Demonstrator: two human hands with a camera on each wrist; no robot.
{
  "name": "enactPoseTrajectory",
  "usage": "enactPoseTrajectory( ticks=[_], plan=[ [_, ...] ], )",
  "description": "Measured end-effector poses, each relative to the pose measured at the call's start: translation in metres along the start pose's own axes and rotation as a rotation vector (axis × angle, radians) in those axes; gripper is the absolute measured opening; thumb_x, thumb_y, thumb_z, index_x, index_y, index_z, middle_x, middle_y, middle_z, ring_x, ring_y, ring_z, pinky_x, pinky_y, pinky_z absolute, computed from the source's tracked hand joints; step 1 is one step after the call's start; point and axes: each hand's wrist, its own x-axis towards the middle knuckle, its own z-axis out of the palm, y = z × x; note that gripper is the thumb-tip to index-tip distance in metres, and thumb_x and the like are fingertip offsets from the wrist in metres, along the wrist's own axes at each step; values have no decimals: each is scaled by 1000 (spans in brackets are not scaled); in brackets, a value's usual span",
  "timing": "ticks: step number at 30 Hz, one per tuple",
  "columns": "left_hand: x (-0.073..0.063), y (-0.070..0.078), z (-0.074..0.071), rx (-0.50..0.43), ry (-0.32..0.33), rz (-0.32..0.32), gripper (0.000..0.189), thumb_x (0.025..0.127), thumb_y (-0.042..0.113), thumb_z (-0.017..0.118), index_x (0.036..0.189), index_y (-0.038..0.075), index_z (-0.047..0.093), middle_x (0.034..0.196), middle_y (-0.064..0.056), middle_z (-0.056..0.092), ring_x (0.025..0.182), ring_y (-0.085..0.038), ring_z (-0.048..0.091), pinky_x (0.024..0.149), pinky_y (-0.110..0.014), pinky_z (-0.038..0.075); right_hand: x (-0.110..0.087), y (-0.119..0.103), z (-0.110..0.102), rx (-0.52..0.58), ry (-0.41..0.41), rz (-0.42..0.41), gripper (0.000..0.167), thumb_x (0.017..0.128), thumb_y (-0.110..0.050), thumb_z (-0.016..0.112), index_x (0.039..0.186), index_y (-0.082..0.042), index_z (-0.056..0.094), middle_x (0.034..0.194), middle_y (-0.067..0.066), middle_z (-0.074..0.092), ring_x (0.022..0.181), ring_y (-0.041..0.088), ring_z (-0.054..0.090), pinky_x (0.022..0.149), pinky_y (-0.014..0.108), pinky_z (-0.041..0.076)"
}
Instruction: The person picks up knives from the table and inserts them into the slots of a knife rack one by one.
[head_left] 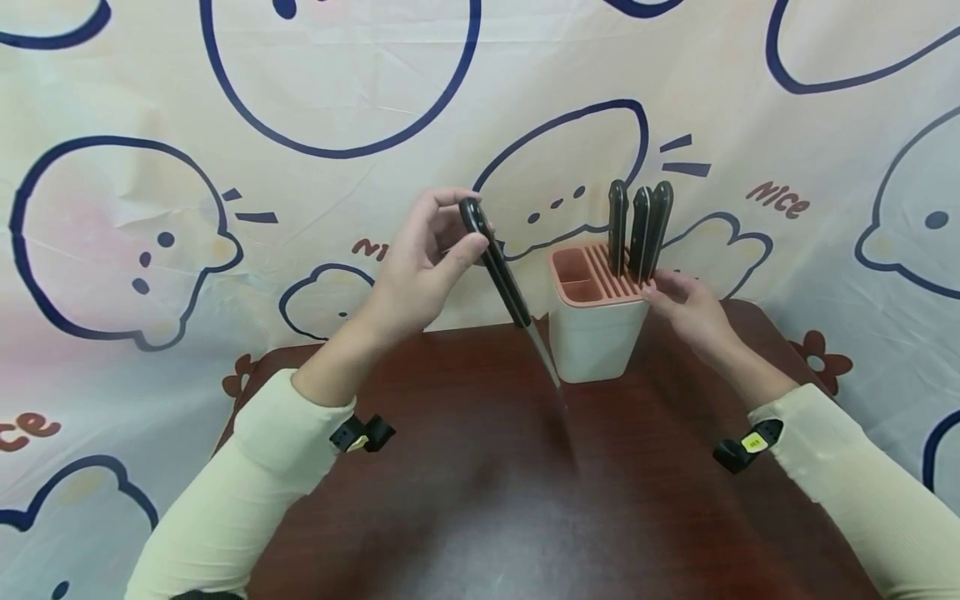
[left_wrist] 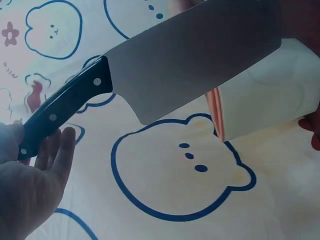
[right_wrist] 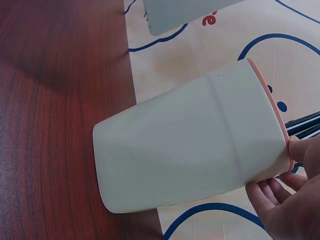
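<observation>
My left hand pinches the end of a black handle belonging to a cleaver. Three rivets dot that handle, and the broad grey blade slants down toward the table, left of the knife holder. The holder is a white tub with an orange slotted top, standing upright. At its right top edge my right hand holds the rim, thumb on the orange part and fingers against the side. Three black-handled knives stand in the right-hand slots; their blades are hidden inside.
A dark reddish-brown wooden table carries the holder near its back edge. Close behind hangs a pale cloth printed with blue-outlined cartoon figures. The holder's left side has open compartments.
</observation>
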Motion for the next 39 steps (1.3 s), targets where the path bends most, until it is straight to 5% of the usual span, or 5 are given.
enactPoseTrajectory(
  ticks=[5, 11, 18, 26, 39],
  plan=[
    [15, 9, -1, -37, -10, -37, 38, 103, 1, 55, 140, 0, 43, 113, -15, 61, 98, -27, 66, 91, -39, 57, 1, 0, 0, 0, -5, 2, 76, 103, -50, 52, 160, -7, 28, 162, 23, 30, 147, 44, 30, 113, 65, 33],
    [36, 22, -1, -45, 73, -101, 38, 104, 6, 55, 141, 5, 48, 119, -15, 62, 99, -28, 63, 91, -38, 56, 1, -1, 0, -4, -6, 3, 76, 103, -51, 52, 160, -7, 28, 162, 23, 30, 147, 45, 30, 113, 66, 32],
    [64, 34, 3, -6, 113, -95, 41, 105, 9, 55, 146, 9, 50, 125, -13, 65, 106, -23, 64, 91, -35, 55, 0, -3, 0, 0, -8, 14, 79, 102, -54, 52, 161, -8, 26, 163, 22, 28, 148, 45, 28, 113, 66, 31],
    [96, 37, 11, -43, 137, -63, 43, 105, 8, 55, 147, 7, 49, 133, -13, 61, 114, -20, 64, 92, -33, 55, -2, -4, 0, -1, -1, 7, 80, 101, -56, 52, 161, -9, 27, 164, 21, 27, 148, 45, 27, 114, 67, 30],
    [128, 32, 23, -121, 233, -105, 47, 103, 9, 59, 149, 8, 47, 134, -11, 61, 116, -18, 62, 93, -26, 54, -3, -3, 1, -2, 11, 7, 79, 101, -56, 52, 161, -9, 28, 165, 21, 24, 149, 47, 24, 113, 69, 27]
  ],
)
